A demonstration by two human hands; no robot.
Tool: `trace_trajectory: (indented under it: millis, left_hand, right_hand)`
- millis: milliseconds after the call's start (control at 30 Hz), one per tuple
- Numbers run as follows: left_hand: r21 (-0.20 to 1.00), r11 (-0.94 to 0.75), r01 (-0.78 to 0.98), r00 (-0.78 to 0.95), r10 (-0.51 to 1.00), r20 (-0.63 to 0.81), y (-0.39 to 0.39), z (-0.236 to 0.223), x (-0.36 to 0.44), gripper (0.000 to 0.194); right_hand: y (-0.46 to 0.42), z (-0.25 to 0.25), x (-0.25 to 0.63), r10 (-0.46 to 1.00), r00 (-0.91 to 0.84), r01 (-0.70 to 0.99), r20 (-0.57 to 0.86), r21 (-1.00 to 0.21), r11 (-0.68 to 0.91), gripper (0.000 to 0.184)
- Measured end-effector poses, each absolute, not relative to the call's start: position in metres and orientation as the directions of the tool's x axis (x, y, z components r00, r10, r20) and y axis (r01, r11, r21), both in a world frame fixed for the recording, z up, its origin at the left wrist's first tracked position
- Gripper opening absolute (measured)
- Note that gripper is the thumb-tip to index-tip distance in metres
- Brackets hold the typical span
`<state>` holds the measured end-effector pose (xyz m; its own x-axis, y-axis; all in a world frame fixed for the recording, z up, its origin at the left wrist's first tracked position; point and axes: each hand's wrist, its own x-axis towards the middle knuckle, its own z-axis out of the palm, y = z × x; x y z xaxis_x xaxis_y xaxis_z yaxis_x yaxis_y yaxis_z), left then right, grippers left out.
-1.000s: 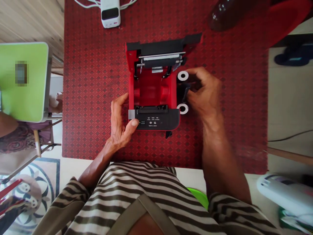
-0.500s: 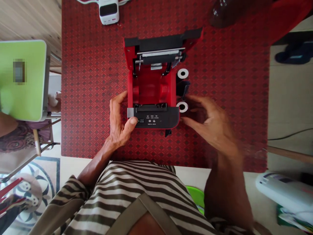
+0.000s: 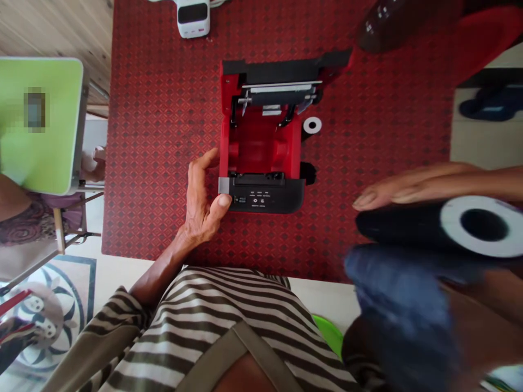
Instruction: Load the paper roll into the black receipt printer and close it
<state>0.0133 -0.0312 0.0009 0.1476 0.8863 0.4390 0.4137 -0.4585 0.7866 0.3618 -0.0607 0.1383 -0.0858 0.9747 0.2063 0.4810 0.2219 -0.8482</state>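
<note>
Left hand (image 3: pixel 202 204) is clasped on the near end of an open red printer (image 3: pixel 261 147), thumb pressed on the dark front panel (image 3: pixel 265 198) just below a grey tab (image 3: pixel 223 185), fingers spread beside the printer's left wall. The printer sits on a red patterned mat (image 3: pixel 163 163), its long axis running away from the person, the hinged lid laid open at the far end. Right hand (image 3: pixel 469 288) is raised close to the camera and blurred, its fingers (image 3: pixel 420 185) lying over a black roll (image 3: pixel 408 228). It seems to be grasping the roll, though the blur hides the palm side. The roll's long axis lies crosswise, its white core facing right. A dark blurred shape beneath it cannot be made out. A second roll (image 3: pixel 312 125) lies just beside the right wall. A light hold could let the held roll slip onto the printer, and any slackening of the left hand could let the printer shift
</note>
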Motion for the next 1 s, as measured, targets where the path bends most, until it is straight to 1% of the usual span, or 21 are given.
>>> trace_trajectory:
  millis: [33,67,100,133,167,200,267,333,433,500,600,733,833,900,1000]
  left_hand:
    - [0.775,-0.469,0.425,0.134,0.879,0.458,-0.032,0.001,0.014,0.087]
    - [0.757,-0.486,0.437,0.123,0.866,0.485,-0.033,0.003,0.015,0.089]
    - [0.733,-0.504,0.457,0.112,0.85,0.515,-0.034,0.007,0.016,0.091]
    - [0.705,-0.522,0.481,0.103,0.832,0.545,-0.036,0.012,0.017,0.094]
    - [0.661,-0.538,0.522,0.096,0.808,0.582,-0.038,0.018,0.019,0.095]
    - [0.616,-0.54,0.574,0.087,0.788,0.61,-0.039,0.025,0.021,0.093]
    - [0.531,-0.589,0.609,0.128,0.734,0.667,-0.042,0.037,0.024,0.087]
    - [0.446,-0.646,0.619,0.19,0.674,0.714,-0.044,0.044,0.026,0.079]
    - [0.409,-0.643,0.648,0.235,0.679,0.695,-0.046,0.046,0.026,0.065]
    - [0.406,-0.631,0.661,0.249,0.695,0.675,-0.047,0.044,0.025,0.06]
    - [0.412,-0.627,0.662,0.279,0.716,0.641,-0.047,0.046,0.025,0.054]
    - [0.422,-0.582,0.695,0.285,0.762,0.582,-0.043,0.057,0.031,0.041]
    - [0.401,-0.548,0.734,0.3,0.791,0.533,-0.039,0.065,0.034,0.043]
    - [0.409,-0.535,0.739,0.314,0.811,0.493,-0.038,0.067,0.034,0.045]
    - [0.426,-0.507,0.749,0.316,0.839,0.442,-0.037,0.071,0.034,0.041]
  right_hand:
    - [-0.053,0.143,0.357,0.966,-0.128,0.47,0.222,-0.844,0.257,0.05]
    - [-0.044,0.144,0.35,0.95,-0.195,0.487,0.242,-0.817,0.309,0.043]
    - [-0.035,0.142,0.341,0.933,-0.249,0.535,0.261,-0.765,0.357,0.032]
    - [-0.025,0.138,0.331,0.905,-0.313,0.605,0.289,-0.673,0.425,0.028]
    - [-0.016,0.133,0.321,0.875,-0.369,0.659,0.314,-0.575,0.485,0.032]
    - [-0.009,0.128,0.31,0.852,-0.408,0.688,0.328,-0.504,0.523,0.035]
    - [0.0,0.119,0.291,0.838,-0.446,0.736,0.314,-0.404,0.544,0.034]
    - [0.004,0.115,0.277,0.852,-0.459,0.784,0.251,-0.336,0.522,0.029]
    - [0.011,0.113,0.266,0.864,-0.479,0.836,0.153,-0.219,0.502,0.028]
    - [0.017,0.112,0.263,0.862,-0.49,0.838,0.129,-0.202,0.507,0.027]
    - [0.026,0.109,0.259,0.862,-0.494,0.827,0.114,-0.245,0.506,0.025]
    - [0.036,0.1,0.253,0.895,-0.442,0.854,0.057,-0.277,0.44,0.033]
    - [0.046,0.09,0.255,0.894,-0.447,0.859,0.023,-0.267,0.437,0.034]
    - [0.053,0.083,0.257,0.88,-0.473,0.847,0.036,-0.257,0.466,0.034]
    - [0.057,0.078,0.256,0.858,-0.51,0.82,0.065,-0.264,0.507,0.035]
